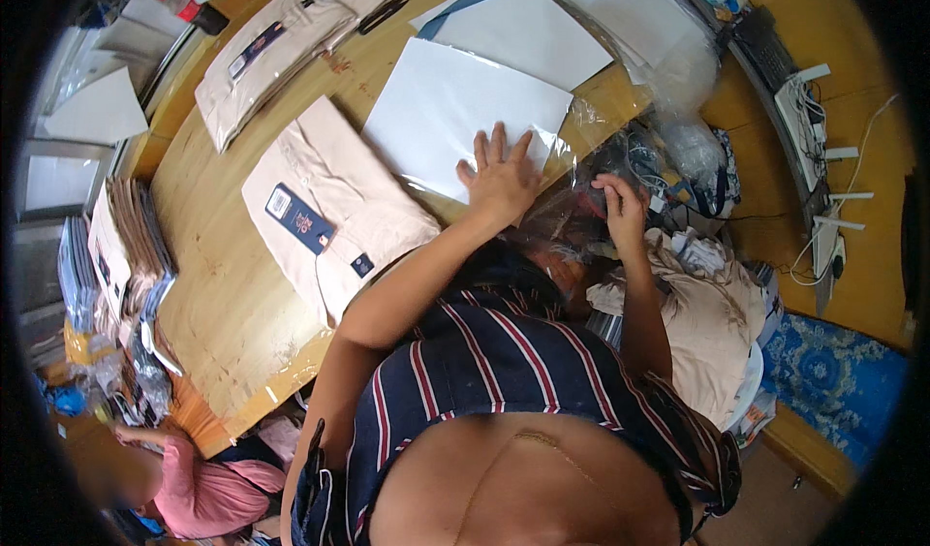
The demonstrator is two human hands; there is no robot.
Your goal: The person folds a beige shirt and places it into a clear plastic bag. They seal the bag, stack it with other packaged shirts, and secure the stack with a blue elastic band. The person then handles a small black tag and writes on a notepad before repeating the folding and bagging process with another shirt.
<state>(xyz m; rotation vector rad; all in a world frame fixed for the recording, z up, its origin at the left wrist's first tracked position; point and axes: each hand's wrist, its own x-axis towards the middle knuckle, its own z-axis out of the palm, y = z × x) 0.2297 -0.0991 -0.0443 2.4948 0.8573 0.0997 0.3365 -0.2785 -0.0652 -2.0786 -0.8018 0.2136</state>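
While the left hand [501, 173] lies flat, fingers spread, gripping nothing, it presses a white sheet [463, 110] inside a clear plastic bag [581, 124] near the table's [223, 304] right edge. Sheet is plain, rectangular, glossy under the film. Right hand [622, 205] pinches the bag's crinkled open end at that edge. Folded beige shirt [334, 207] lies just left.

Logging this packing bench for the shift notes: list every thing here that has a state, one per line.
Left hand: flat, fingers spread, pressing on the white sheet.
Right hand: fingers curled on the clear bag.
White sheet: flat on the table, inside clear film.
Clear bag: crumpled at the table edge.
Beige garment: folded, tagged, unbagged.
Bagged garments: folded, lying flat.
Table: wooden, worn.
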